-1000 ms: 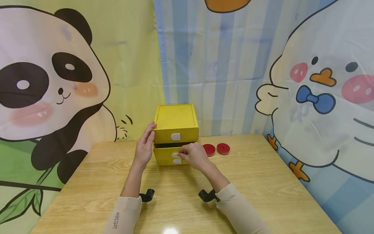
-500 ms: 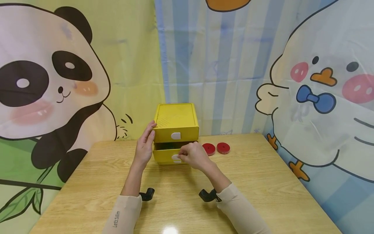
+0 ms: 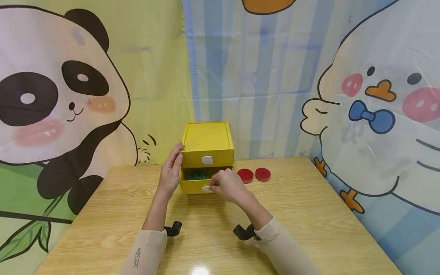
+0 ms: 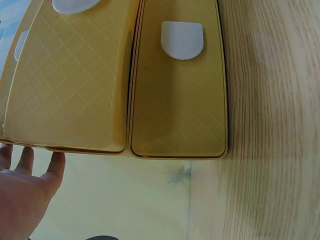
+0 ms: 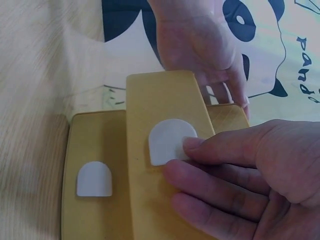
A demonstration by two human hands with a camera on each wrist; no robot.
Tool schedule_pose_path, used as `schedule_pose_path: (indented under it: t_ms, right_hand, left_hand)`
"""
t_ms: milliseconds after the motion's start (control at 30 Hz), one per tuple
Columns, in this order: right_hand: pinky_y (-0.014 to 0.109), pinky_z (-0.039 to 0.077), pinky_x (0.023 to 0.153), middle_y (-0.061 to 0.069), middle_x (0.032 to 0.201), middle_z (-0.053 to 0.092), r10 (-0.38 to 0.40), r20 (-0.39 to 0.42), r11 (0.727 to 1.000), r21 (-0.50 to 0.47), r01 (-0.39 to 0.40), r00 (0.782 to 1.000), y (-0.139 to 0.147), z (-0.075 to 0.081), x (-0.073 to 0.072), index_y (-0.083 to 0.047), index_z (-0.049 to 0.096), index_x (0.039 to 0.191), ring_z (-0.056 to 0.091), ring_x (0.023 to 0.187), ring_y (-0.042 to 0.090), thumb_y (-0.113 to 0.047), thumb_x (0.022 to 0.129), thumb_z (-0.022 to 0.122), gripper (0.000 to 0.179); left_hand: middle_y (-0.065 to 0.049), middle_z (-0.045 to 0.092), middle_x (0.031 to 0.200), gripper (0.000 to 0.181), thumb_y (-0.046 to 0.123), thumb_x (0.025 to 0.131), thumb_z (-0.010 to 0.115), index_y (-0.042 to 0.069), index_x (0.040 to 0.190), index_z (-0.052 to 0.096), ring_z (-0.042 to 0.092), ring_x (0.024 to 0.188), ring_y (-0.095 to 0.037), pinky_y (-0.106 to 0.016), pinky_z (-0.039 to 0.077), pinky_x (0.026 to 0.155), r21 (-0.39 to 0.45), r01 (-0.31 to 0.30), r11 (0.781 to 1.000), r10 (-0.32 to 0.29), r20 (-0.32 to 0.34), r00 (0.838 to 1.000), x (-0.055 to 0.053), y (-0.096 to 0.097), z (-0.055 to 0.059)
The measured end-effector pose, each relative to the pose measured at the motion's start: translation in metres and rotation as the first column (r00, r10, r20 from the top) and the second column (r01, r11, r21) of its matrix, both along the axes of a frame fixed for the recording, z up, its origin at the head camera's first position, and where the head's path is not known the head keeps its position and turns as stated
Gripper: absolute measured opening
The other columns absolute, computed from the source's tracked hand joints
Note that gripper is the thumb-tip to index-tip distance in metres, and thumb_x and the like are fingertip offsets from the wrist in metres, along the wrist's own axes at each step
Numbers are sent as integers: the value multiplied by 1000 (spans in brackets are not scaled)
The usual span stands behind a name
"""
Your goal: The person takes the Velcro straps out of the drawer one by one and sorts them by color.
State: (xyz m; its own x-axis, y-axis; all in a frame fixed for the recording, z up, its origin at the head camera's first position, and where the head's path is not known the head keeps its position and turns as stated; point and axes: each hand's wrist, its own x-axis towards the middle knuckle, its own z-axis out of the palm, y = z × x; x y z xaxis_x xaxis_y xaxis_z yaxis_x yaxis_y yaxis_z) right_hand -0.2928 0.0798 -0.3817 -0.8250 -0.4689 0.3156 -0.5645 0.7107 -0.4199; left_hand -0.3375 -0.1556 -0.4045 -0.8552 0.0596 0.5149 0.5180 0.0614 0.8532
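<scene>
A yellow drawer box (image 3: 207,135) with white pull tabs stands on the table. Its middle drawer (image 3: 192,187) is slid out toward me, and a dark green thing (image 3: 197,176) of unclear kind lies inside. My right hand (image 3: 228,185) pinches this drawer's white pull tab (image 5: 167,142) between thumb and fingers. On the box's left side, near its upper front corner, rests my left hand (image 3: 169,173). In the left wrist view the fingers (image 4: 56,167) of that hand lie extended against the side. Below the pulled drawer, the bottom drawer (image 4: 180,105) is closed.
Two red round discs (image 3: 262,174) lie on the wooden table (image 3: 302,214), right of the box. Black wrist-camera mounts (image 3: 244,232) stick out by both sleeves. A cartoon-printed curtain (image 3: 275,84) hangs behind the table.
The middle drawer has come further out toward me, with my right hand on its tab. Its green content has come into view. My left hand has stayed at the box's side.
</scene>
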Motion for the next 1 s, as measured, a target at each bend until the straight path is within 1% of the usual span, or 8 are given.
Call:
schedule_pose_path:
  t_ms: [67, 233, 300, 467, 667, 767, 900, 1000]
  right_hand:
    - [20, 48, 52, -6, 73, 75, 0, 0, 1000, 19, 0, 1000, 0, 1, 1, -13, 83, 82, 56, 58, 5, -17, 89, 83, 8]
    - [21, 43, 47, -10, 66, 70, 26, 5, 998, 55, -27, 1000, 1, 6, 5, -14, 82, 79, 53, 55, 5, -16, 89, 83, 10]
    - [20, 43, 47, -11, 65, 67, 41, 18, 997, 64, -42, 999, 2, 7, 6, -15, 82, 78, 52, 55, 5, -15, 89, 83, 10]
    - [20, 45, 48, -14, 62, 63, 70, 44, 993, 87, -74, 997, 3, 11, 11, -15, 81, 77, 53, 57, 5, -14, 89, 83, 12]
    - [20, 43, 47, -13, 62, 62, 91, 40, 989, 117, -95, 995, 3, 14, 16, -13, 81, 76, 52, 57, 5, -15, 89, 82, 14]
    - [19, 42, 46, -13, 61, 62, 98, 39, 987, 120, -102, 994, 3, 15, 18, -14, 80, 73, 51, 56, 5, -15, 89, 82, 16]
    - [19, 42, 46, -14, 59, 60, 108, 38, 986, 126, -112, 993, 3, 16, 18, -16, 78, 71, 50, 55, 4, -15, 89, 82, 19]
    - [19, 41, 47, -15, 58, 58, 127, 42, 982, 137, -132, 991, 2, 17, 21, -16, 77, 70, 49, 54, 3, -14, 89, 82, 20]
  left_hand:
    - [5, 31, 171, 45, 36, 113, 44, 18, 154, 51, 23, 159, -11, -13, 28, 120, 1, 2, 1000, -2, -2, 1000, 0, 0, 0]
    - [6, 31, 171, 45, 36, 113, 44, 18, 154, 51, 23, 159, -11, -12, 29, 119, 5, 5, 1000, -5, -4, 1000, 0, 0, -1]
    - [9, 32, 170, 45, 37, 113, 44, 19, 154, 51, 24, 159, -11, -12, 29, 119, 4, 3, 1000, -3, -2, 1000, -1, 0, -1]
    - [10, 32, 169, 45, 37, 113, 45, 20, 153, 51, 24, 159, -11, -11, 29, 119, 4, 0, 1000, 0, 0, 1000, -1, 0, -1]
    - [9, 33, 169, 43, 34, 113, 45, 18, 153, 52, 25, 159, -11, -11, 29, 118, 7, 1, 1000, -1, 1, 1000, -1, 1, -1]
    - [7, 33, 169, 42, 29, 114, 44, 17, 153, 52, 25, 159, -12, -11, 29, 118, 7, 2, 1000, -2, -3, 1000, -1, 1, -1]
    - [8, 33, 169, 41, 29, 114, 44, 18, 153, 52, 24, 159, -12, -10, 29, 118, 5, -1, 1000, 1, -1, 1000, -2, 1, -1]
    - [8, 33, 169, 40, 27, 114, 44, 18, 152, 52, 25, 159, -12, -13, 29, 119, 5, -4, 1000, 4, 3, 1000, -1, 0, -1]
